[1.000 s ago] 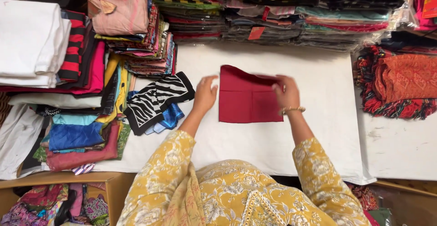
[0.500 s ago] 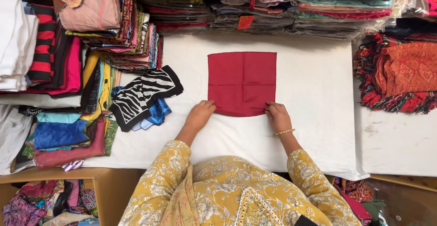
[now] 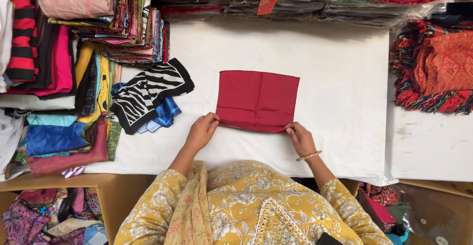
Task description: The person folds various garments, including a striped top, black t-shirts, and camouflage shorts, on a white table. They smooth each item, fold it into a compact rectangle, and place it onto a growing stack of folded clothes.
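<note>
A square of dark red cloth (image 3: 257,100) lies at the centre of the frame on the white-covered worktop (image 3: 345,77), its near edge lifted slightly. The left hand (image 3: 201,131) pinches the lower left corner between closed fingers (image 3: 213,122); the right hand (image 3: 300,137), with a gold bangle (image 3: 308,156) at the wrist, pinches the lower right corner the same way. Left of the cloth a zebra-print scarf (image 3: 148,94) lies over a blue one (image 3: 165,114). Folded fabric stacks (image 3: 74,43) fill the upper left, and an orange patterned shawl (image 3: 438,72) lies at the right edge
</note>
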